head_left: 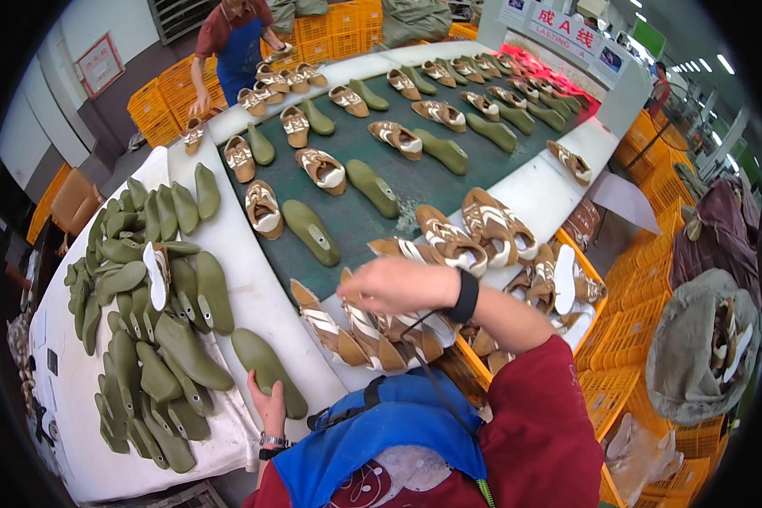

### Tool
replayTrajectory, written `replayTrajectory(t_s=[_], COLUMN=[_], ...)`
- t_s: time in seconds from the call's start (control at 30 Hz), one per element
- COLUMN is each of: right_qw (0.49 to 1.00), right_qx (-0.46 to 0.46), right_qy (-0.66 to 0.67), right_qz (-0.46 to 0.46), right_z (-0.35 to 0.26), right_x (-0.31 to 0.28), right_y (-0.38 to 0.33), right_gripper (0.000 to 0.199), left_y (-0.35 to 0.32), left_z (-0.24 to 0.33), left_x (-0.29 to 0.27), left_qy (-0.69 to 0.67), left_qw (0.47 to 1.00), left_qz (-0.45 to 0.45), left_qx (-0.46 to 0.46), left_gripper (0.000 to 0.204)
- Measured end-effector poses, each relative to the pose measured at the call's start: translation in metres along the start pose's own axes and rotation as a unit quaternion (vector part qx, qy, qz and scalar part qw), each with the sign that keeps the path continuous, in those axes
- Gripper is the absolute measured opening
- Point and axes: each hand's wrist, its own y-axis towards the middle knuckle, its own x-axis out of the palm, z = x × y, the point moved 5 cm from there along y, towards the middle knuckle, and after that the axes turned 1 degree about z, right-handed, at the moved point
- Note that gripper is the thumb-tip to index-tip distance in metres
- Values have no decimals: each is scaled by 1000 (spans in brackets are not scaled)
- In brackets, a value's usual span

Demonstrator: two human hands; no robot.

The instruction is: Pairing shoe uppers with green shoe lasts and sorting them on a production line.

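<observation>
My left hand (269,408) grips the end of an olive-green shoe last (265,366) at the table's near edge, thumb and fingers around it. Over a row of brown-and-white shoe uppers, my right hand (395,286) has its fingers curled at the tip of one upper (366,334); part of that grip is hidden by the hand. Another upper (326,330) lies just left of it. More uppers (453,241) lie past my right wrist. To the left, a big heap of green lasts (178,351) covers the white tabletop, with a white-soled shoe piece (157,275) on it.
A green conveyor belt (360,222) carries lasts paired with uppers. Beside my right arm, an orange crate (599,317) holds uppers and white pieces. Orange crates (626,339) stack along the right. Across the belt stands a person in a blue apron (239,59).
</observation>
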Motion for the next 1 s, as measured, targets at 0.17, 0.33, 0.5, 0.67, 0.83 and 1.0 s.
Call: replayTrajectory(t_s=[0.17, 0.33, 0.5, 0.67, 0.83, 1.0], right_qw=[965, 967, 963, 933, 933, 954], right_qx=[-14, 101, 206, 292, 350, 285], right_qy=[-30, 40, -128, -112, 11, -97], right_qz=[260, 232, 118, 177, 85, -17], right_z=[-17, -13, 45, 103, 108, 78], right_x=[-120, -147, -27, 27, 38, 50], right_y=[-17, -74, -126, -150, -132, -110], right_gripper=[29, 30, 53, 78, 89, 86], left_y=[14, 16, -5, -17, -2, -8], left_z=[-9, 12, 61, 92, 96, 111], left_x=[30, 43, 42, 74, 122, 140], left_qy=[8, 69, 349, 194, 135, 56], left_qw=[998, 994, 883, 922, 925, 884], left_qz=[-34, -29, 41, -144, -339, -458], left_qx=[54, 78, 311, 303, 101, 76], left_gripper=[61, 59, 52, 46, 53, 46])
